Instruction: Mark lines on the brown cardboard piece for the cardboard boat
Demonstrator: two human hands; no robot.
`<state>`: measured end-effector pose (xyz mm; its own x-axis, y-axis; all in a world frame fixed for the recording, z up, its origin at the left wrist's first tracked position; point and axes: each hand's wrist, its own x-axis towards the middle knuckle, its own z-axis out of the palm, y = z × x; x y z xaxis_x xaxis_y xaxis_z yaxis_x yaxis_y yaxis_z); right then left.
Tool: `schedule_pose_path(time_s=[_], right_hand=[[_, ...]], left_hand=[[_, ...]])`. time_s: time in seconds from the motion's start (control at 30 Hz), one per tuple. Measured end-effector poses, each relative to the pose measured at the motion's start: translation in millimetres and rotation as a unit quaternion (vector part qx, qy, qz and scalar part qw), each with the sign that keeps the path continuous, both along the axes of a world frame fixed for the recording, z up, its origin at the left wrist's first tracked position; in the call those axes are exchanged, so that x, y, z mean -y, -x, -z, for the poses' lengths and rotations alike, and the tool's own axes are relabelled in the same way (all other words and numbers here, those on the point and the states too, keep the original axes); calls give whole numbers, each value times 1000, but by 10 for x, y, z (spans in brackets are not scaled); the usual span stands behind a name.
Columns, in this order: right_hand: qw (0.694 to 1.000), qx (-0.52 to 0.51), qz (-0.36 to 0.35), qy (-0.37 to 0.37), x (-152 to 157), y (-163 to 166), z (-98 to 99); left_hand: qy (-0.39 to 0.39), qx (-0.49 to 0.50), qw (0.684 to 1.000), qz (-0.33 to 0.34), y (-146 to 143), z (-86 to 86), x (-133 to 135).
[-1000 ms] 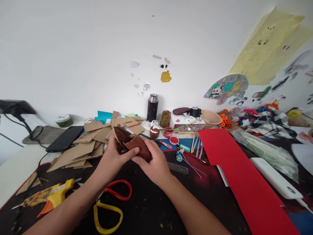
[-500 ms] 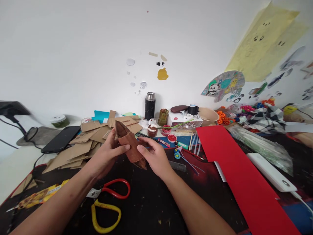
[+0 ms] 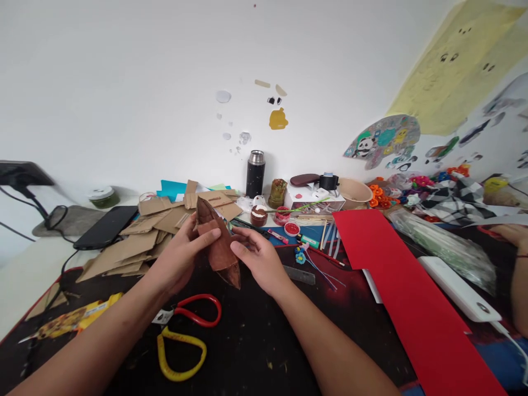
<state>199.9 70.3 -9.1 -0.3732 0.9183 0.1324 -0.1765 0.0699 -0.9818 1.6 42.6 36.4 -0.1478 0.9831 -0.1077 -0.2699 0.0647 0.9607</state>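
Between my hands, above the dark table mat, is a brown boat-shaped piece (image 3: 220, 246) with pointed ends and a band round its middle. My left hand (image 3: 184, 246) grips its left side, thumb laid across the band. On the right side, my right hand (image 3: 259, 257) holds it between thumb and fingers. The piece stands tilted, its upper tip leaning left. Below it lie scissors (image 3: 181, 352) with one red and one yellow handle; my left forearm covers their blades. A yellow glue gun (image 3: 78, 320) lies left of that forearm.
Cardboard pieces (image 3: 124, 253) are heaped at the left, beside a black phone (image 3: 106, 227). A black thermos (image 3: 256, 175) stands by the wall. Red card (image 3: 396, 286) and a white power bank (image 3: 457, 289) lie to the right. Another person's hand (image 3: 511, 235) shows at the right edge.
The brown piece has turned more upright, its lower tip swinging left. Both hands keep their hold. Another person's hand and arm have come into view at the right edge.
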Motion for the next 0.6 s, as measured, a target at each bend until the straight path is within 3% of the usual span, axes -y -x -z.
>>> schedule_pose_path(time_s=[0.6], right_hand=[[1000,-2,-15,8,-33,10,45]], left_hand=[[48,65,996,36,80,56,-82]])
